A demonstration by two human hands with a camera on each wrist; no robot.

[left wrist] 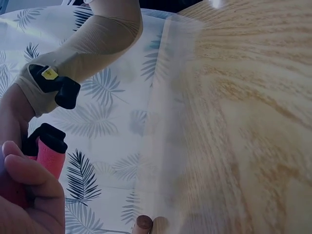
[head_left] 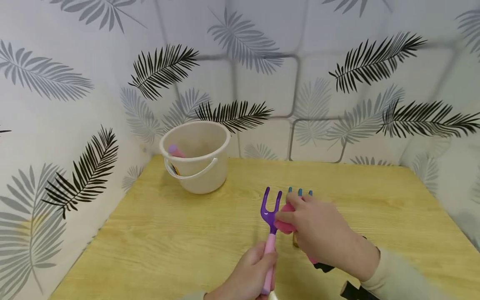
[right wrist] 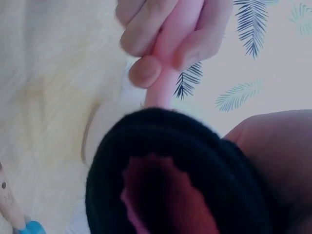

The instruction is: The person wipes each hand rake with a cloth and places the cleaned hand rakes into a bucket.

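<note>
My left hand (head_left: 245, 271) grips the pink handle of a toy garden fork (head_left: 269, 217), its purple tines pointing up and away. In my right hand (head_left: 322, 229) is a bunched pink glove-like piece (head_left: 286, 218), pinched right at the fork's purple head. Its open black cuff (right wrist: 156, 124) fills much of the right wrist view, and pink lining shows inside. The left wrist view shows its cuff end (left wrist: 51, 141) beyond my left fingers. Behind my right hand lies a small rake with blue tines (head_left: 300, 192) and a wooden handle (head_left: 295, 241), mostly hidden.
A cream bucket (head_left: 202, 175) with a white carrying handle stands at the back left of the wooden table (head_left: 168, 241). A pink and purple handle (head_left: 175, 151) pokes up inside it. Feather-patterned covering (head_left: 262, 83) rises behind and along the sides.
</note>
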